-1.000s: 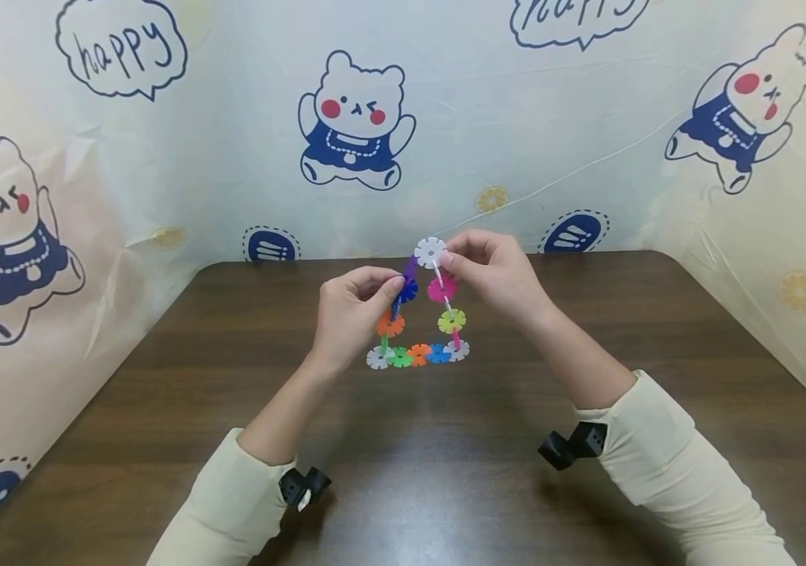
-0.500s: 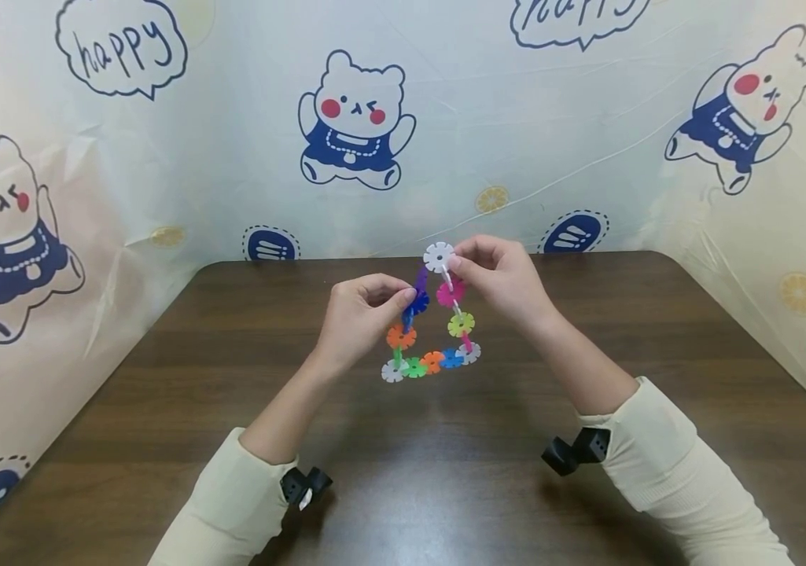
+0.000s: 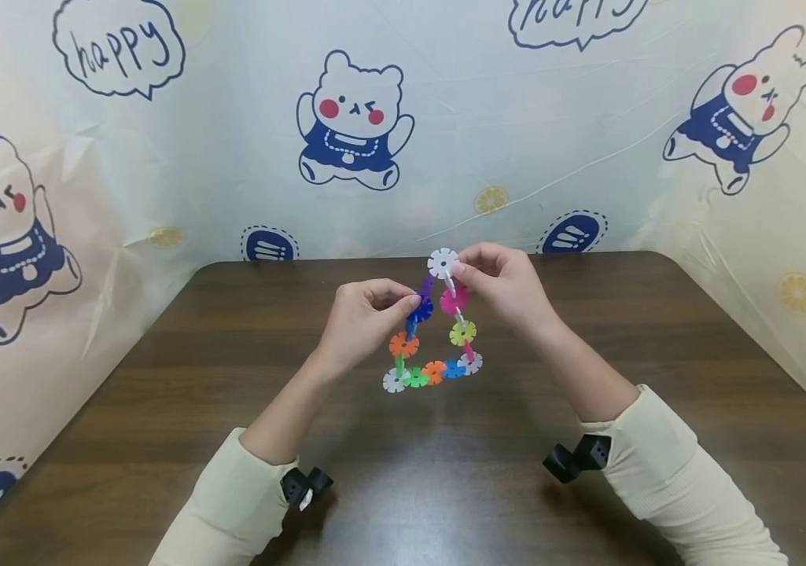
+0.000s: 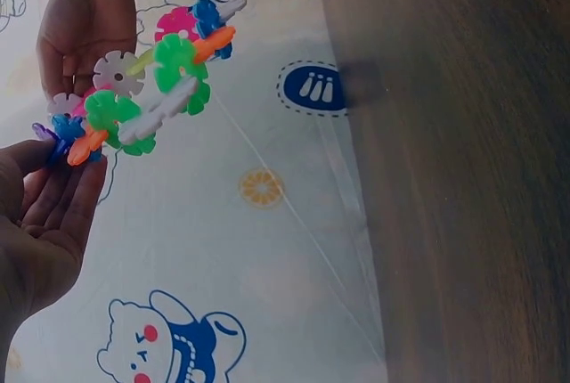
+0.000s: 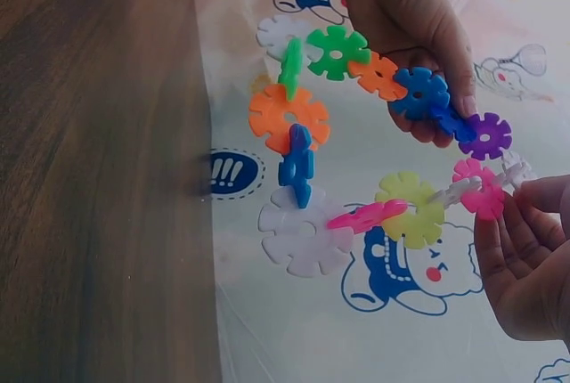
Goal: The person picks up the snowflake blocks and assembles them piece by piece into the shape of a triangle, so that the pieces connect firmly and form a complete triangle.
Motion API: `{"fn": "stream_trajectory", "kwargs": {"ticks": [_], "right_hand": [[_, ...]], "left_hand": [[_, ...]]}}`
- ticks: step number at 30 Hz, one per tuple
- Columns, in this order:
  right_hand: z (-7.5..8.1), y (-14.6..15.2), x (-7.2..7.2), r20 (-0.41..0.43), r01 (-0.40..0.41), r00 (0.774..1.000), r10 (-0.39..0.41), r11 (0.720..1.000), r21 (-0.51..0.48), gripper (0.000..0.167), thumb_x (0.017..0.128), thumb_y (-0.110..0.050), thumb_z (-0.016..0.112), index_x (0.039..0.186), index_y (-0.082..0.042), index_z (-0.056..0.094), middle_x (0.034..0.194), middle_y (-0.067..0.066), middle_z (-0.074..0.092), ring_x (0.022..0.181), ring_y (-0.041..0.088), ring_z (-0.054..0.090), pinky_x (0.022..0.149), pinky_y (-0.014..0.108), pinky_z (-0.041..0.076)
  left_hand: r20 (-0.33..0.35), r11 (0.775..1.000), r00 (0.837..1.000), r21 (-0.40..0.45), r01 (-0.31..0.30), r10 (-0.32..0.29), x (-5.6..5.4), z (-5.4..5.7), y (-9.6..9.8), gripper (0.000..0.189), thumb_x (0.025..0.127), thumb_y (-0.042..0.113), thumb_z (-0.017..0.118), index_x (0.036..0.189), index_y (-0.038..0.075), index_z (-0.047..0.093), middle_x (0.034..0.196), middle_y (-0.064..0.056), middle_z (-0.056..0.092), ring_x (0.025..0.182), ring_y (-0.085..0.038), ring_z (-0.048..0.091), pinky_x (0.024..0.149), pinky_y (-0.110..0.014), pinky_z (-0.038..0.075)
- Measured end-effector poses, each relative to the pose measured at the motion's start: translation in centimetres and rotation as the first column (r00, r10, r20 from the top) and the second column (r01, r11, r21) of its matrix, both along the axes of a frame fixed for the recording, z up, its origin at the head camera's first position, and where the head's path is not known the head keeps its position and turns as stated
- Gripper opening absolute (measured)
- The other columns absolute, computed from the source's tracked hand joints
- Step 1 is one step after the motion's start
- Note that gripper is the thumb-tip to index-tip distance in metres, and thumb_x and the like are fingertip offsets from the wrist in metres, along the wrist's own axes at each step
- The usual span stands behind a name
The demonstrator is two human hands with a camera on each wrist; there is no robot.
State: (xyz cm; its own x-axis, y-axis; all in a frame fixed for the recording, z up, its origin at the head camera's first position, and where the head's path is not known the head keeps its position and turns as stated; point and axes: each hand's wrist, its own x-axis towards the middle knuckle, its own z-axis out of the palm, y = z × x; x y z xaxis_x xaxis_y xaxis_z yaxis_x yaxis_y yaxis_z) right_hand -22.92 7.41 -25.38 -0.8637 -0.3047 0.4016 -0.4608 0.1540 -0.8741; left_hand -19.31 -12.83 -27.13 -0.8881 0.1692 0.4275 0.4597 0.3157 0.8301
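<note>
Interlocking snowflake discs of notched plastic form a ring [image 3: 434,372] held up above the table, with a white disc [image 3: 443,263] at its top. Its sides and bottom carry orange, green, blue, pink, yellow and white discs. At the upper left side my left hand [image 3: 367,318] pinches the dark blue disc [image 3: 422,308] between thumb and fingers. My right hand [image 3: 509,287] pinches the edge of the white top disc. In the right wrist view a purple disc [image 5: 485,136] sits beside the left fingertips, and a pink disc [image 5: 478,189] touches the right fingers.
The brown wooden table [image 3: 431,472] spreads below both hands. A patterned cloth [image 3: 233,141] with bears and lettering hangs behind and at both sides of it. A small black camera [image 3: 578,457] sits at the right cuff, another black camera [image 3: 306,487] at the left.
Both hands have moved slightly down and to the right together, carrying the ring of discs. Each hand keeps its pinch.
</note>
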Motion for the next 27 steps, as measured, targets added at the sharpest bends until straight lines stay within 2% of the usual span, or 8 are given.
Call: {"fn": "stream_trajectory", "kwargs": {"ticks": [8, 13, 17, 23, 27], "right_hand": [[-0.18, -0.14, -0.02, -0.014, -0.019, 1.000, 0.019, 1.000, 0.017, 0.018, 0.090, -0.014, 0.061, 0.098, 0.002, 0.064, 0.088, 0.012, 0.061, 0.077, 0.023, 0.059, 0.069, 0.029, 0.052], [-0.26, -0.17, 0.04, -0.003, -0.030, 1.000, 0.030, 0.999, 0.036, 0.019, 0.090, -0.015, 0.061, 0.100, 0.001, 0.064, 0.089, 0.012, 0.062, 0.077, 0.023, 0.060, 0.070, 0.032, 0.053], [-0.15, -0.17, 0.04, -0.030, -0.047, 0.998, 0.048, 0.999, 0.019, 0.021, 0.091, -0.015, 0.060, 0.102, 0.002, 0.063, 0.091, 0.012, 0.063, 0.077, 0.023, 0.062, 0.073, 0.035, 0.053], [-0.17, -0.22, 0.08, -0.081, -0.051, 0.995, 0.050, 0.999, -0.012, 0.020, 0.090, -0.013, 0.061, 0.101, 0.003, 0.063, 0.091, 0.012, 0.064, 0.077, 0.021, 0.062, 0.074, 0.033, 0.053], [-0.33, -0.55, 0.06, -0.115, -0.059, 0.992, 0.052, 0.997, -0.057, 0.016, 0.089, -0.007, 0.061, 0.097, 0.007, 0.063, 0.088, 0.014, 0.064, 0.074, 0.019, 0.062, 0.073, 0.033, 0.054]], "left_hand": [[0.015, 1.000, 1.000, -0.029, -0.001, 0.001, 0.04, 0.11, 0.08, 0.014, 0.086, 0.014, 0.067, 0.089, 0.002, 0.071, 0.080, -0.007, 0.069, 0.065, -0.017, 0.065, 0.062, -0.032, 0.055], [-0.001, 0.999, 1.000, -0.043, -0.022, 0.022, 0.02, -0.08, 0.15, 0.013, 0.085, 0.015, 0.067, 0.089, 0.003, 0.071, 0.080, -0.005, 0.069, 0.065, -0.016, 0.064, 0.061, -0.032, 0.055], [-0.022, 0.998, 0.999, -0.047, -0.034, 0.033, 0.05, -0.18, 0.18, 0.012, 0.085, 0.014, 0.068, 0.089, 0.003, 0.071, 0.079, -0.003, 0.069, 0.064, -0.016, 0.063, 0.061, -0.032, 0.054], [-0.090, 0.998, 0.995, -0.027, -0.055, 0.052, 0.23, -0.26, 0.33, 0.013, 0.085, 0.014, 0.067, 0.089, 0.001, 0.070, 0.079, -0.004, 0.069, 0.065, -0.014, 0.063, 0.062, -0.030, 0.054], [-0.168, 0.994, 0.981, -0.024, -0.103, 0.097, 0.39, -0.38, 0.51, 0.015, 0.085, 0.014, 0.067, 0.089, 0.000, 0.070, 0.078, -0.005, 0.069, 0.060, -0.013, 0.059, 0.056, -0.027, 0.052]]}}
